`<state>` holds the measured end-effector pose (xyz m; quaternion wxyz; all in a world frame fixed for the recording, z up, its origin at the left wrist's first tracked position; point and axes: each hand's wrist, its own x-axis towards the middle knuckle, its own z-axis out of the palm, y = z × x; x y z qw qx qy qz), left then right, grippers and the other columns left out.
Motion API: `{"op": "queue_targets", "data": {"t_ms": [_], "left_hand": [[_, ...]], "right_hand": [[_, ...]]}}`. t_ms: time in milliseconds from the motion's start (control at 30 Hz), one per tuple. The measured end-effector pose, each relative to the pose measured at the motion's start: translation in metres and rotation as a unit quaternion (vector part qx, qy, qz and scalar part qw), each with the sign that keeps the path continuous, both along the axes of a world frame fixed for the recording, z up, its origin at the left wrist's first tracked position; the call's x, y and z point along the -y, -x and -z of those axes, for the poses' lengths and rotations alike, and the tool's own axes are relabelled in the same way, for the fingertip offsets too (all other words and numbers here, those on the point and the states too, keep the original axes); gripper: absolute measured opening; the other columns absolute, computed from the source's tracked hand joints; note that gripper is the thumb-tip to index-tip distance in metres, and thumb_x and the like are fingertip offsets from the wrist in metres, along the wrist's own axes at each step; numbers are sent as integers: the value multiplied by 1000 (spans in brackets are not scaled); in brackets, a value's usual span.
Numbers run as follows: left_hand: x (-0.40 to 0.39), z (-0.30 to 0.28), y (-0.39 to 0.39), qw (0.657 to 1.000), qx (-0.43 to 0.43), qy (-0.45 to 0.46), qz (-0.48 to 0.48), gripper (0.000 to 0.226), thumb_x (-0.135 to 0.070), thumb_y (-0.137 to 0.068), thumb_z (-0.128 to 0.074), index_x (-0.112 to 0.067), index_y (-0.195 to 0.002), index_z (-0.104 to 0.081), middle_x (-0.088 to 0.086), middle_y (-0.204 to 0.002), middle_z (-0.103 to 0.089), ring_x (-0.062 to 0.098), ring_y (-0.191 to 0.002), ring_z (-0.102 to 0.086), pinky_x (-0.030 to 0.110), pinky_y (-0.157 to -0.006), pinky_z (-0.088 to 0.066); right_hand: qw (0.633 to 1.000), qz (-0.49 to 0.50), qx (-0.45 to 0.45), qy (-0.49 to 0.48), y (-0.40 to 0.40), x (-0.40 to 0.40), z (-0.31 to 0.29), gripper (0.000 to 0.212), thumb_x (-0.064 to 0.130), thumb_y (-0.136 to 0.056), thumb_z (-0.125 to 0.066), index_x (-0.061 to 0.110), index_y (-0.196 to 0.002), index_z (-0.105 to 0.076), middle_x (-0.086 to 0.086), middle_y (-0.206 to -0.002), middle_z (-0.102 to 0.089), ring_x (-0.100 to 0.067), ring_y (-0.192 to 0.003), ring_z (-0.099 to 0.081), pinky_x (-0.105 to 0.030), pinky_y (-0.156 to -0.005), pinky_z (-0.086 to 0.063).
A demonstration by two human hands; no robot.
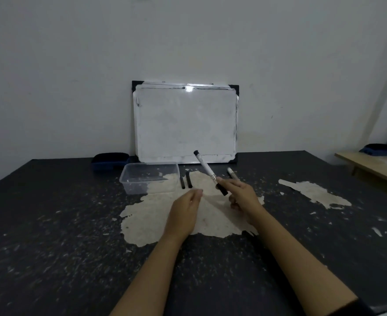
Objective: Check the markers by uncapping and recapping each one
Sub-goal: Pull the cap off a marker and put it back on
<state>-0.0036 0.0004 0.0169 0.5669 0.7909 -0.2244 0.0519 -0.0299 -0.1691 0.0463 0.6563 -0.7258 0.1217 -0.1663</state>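
Note:
My right hand (241, 193) grips a white marker (206, 167) with black ends, held tilted up and to the left above the table. My left hand (187, 207) hovers just left of it, fingers loosely curled and holding nothing. Two thin black markers (186, 179) lie side by side on the table beyond my left hand. Another marker (231, 173) with a dark cap lies just behind my right hand.
A clear plastic container (150, 176) stands left of the black markers. A small whiteboard (185, 122) leans on the wall at the back, with a dark eraser (110, 159) at its left. The black table (51, 224) has worn pale patches. A wooden bench (375, 166) stands at right.

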Motion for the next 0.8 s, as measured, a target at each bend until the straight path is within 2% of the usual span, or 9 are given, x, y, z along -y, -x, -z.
{"op": "queue_targets", "data": {"t_ms": [67,167,267,367,467,533,600,700,800], "left_hand": [[-1,-5,0,993,-41,113,-17,34,-42,-98,-44,-23,-117,-66,-12,-111,-68,6,-107,-61,25,-95,-46],[0,-10,-2,978,-80,191,-22,33,-39,-96,-51,-17,-108,-71,-5,-105,-72,11,-102,-66,24,-87,-49],[0,-13,-2,965,-97,242,-24,26,-35,-92,-59,-14,-96,-74,1,-94,-76,15,-94,-70,26,-87,-50],[0,-14,-5,963,-102,247,-23,25,-31,-97,-52,-16,-99,-72,2,-79,-67,14,-75,-68,23,-74,-53],[-1,-13,-4,987,-71,146,23,32,-34,-101,-42,-18,-107,-70,2,-73,-53,13,-55,-56,25,-57,-48],[-4,-11,-3,999,22,-12,23,34,-40,-101,-39,-25,-109,-68,-4,-73,-54,10,-56,-51,24,-55,-41],[-6,-10,1,981,126,-147,-5,36,-44,-101,-34,-29,-110,-65,-8,-75,-57,9,-65,-53,25,-58,-39],[-9,-12,3,961,192,-194,-48,31,-38,-102,-35,-30,-118,-59,-9,-83,-63,8,-71,-57,26,-61,-45],[-10,-12,4,943,238,-216,-83,26,-25,-101,-40,-24,-119,-59,-3,-91,-67,14,-77,-59,35,-66,-51]], "right_hand": [[998,-54,-35,8,4,-3,-1,30,42,-86,-73,15,-93,-81,4,-76,-70,-7,-44,-38,-19,-40,-28],[988,-131,-61,55,6,-5,1,27,40,-88,-71,16,-97,-80,4,-72,-72,-8,-44,-35,-19,-40,-27],[976,-184,-62,96,7,-8,2,27,38,-87,-73,16,-101,-80,-3,-93,-80,-9,-45,-39,-17,-43,-30],[985,-146,-20,85,7,-10,3,28,39,-90,-69,15,-102,-79,-3,-93,-80,-6,-45,-47,-18,-46,-37],[995,-81,42,26,5,-11,2,29,38,-93,-66,15,-107,-76,-6,-93,-77,-8,-49,-52,-21,-46,-43],[995,-67,65,-23,5,-11,0,28,37,-94,-65,14,-108,-75,-4,-91,-76,-9,-53,-55,-23,-49,-47],[994,-64,76,-43,5,-9,-1,29,33,-94,-66,9,-108,-75,-4,-88,-75,-10,-58,-58,-23,-52,-50],[995,-64,66,-44,4,-8,2,33,26,-92,-70,-1,-110,-73,-8,-91,-73,-12,-70,-64,-20,-61,-57],[993,-68,43,-91,2,-9,7,32,22,-89,-74,-2,-108,-73,-15,-98,-75,-17,-82,-69,-19,-68,-59]]}}
